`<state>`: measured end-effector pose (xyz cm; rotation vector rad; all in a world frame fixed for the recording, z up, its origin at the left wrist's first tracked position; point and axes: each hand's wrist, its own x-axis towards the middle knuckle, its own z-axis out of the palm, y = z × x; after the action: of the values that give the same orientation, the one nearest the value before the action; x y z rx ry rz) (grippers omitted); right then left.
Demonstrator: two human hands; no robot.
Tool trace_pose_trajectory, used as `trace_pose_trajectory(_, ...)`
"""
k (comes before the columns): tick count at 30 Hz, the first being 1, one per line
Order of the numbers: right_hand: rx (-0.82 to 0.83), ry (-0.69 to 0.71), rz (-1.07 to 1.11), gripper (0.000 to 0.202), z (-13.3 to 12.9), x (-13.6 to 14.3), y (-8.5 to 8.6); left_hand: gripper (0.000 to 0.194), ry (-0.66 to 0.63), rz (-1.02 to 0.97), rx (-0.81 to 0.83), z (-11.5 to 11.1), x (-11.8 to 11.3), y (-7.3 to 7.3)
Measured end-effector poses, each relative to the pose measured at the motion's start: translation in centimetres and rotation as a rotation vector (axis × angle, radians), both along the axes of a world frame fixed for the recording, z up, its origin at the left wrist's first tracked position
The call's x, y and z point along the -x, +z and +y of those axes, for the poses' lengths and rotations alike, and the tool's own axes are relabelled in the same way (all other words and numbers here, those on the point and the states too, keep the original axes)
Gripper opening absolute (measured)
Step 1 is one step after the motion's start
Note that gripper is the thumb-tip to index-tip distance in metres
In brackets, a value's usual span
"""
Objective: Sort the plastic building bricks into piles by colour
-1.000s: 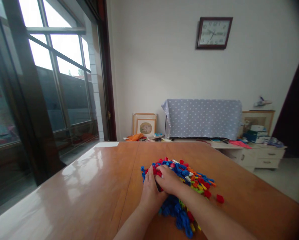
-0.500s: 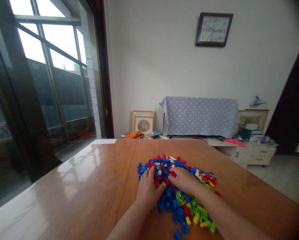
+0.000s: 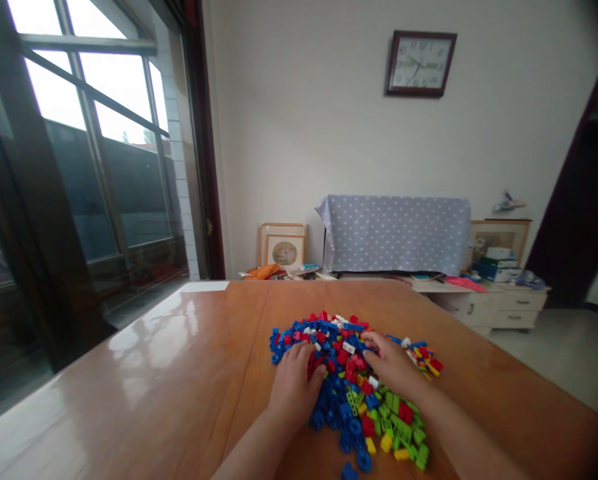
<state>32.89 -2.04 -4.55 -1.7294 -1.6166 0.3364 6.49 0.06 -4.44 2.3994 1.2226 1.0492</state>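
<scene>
A pile of small plastic building blocks lies on the brown wooden table, blue and red mostly, with white ones among them. Green blocks and a few yellow ones spread toward the near right side. My left hand rests at the pile's left side, fingers curved and apart from the thumb, with red pieces beside them. On the right side, my right hand touches the blocks with its fingers spread. Blocks under both palms are hidden.
Beyond the table, a low white cabinet stands against the wall, with a cloth-covered object and framed pictures on it. A white sheet lies at the table's far left. Windows are at left.
My right hand has moved right, away from my left hand, uncovering red and white blocks between them. Some blocks at the right have shifted outward. The view has tilted slightly.
</scene>
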Motion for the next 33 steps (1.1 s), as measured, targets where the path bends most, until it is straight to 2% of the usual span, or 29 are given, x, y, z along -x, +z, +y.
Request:
trace_pose_trajectory(5, -0.034, 0.235, 0.024, 0.050, -1.4, 2.4, 1.6, 0.050, -0.066, 0.132, -0.036, -1.6, -0.4, 0.7)
trace_pose_trajectory(8, -0.070, 0.268, 0.023, 0.046, -2.1, 2.9, 2.8, 0.057, -0.092, 0.160, -0.024, -2.0, -0.5, 1.1)
trace_pose_trajectory(12, -0.132, 0.100, 0.071, 0.041, -1.5, 0.4, 3.2, 0.071, -0.120, 0.196, 0.009, -2.4, -0.3, 1.6)
trace_pose_trajectory(14, -0.173, -0.049, 0.088, 0.041, -0.9, -2.4, 2.6, 0.078, -0.139, 0.209, 0.017, -2.6, -0.2, 1.8)
trace_pose_trajectory(16, -0.217, -0.272, 0.050, 0.045, -0.5, -5.6, 1.9, 0.086, -0.155, 0.220, 0.030, -2.8, 0.0, 2.0)
trace_pose_trajectory(18, -0.152, -0.420, -0.053, 0.050, -0.4, -8.6, 1.2, 0.094, -0.173, 0.238, 0.048, -2.9, 0.3, 2.1)
trace_pose_trajectory(20, -0.076, -0.479, -0.134, 0.055, -0.4, -10.5, 0.5, 0.103, -0.201, 0.260, 0.059, -3.1, 0.5, 2.1)
trace_pose_trajectory(23, 0.007, -0.441, -0.169, 0.058, -0.3, -10.9, -0.6, 0.114, -0.256, 0.288, 0.056, -3.4, 0.7, 2.3)
trace_pose_trajectory(26, 0.086, -0.371, -0.199, 0.059, 0.0, -9.4, -1.5, 0.117, -0.285, 0.326, 0.075, -3.6, 0.7, 2.5)
trace_pose_trajectory(29, 0.124, -0.296, -0.236, 0.060, 0.2, -7.5, -1.9, 0.108, -0.267, 0.343, 0.092, -3.4, 0.7, 2.5)
trace_pose_trajectory(33, 0.136, -0.146, -0.286, 0.054, 0.0, -5.2, -1.2, 0.095, -0.182, 0.331, 0.088, -2.8, 0.9, 2.0)
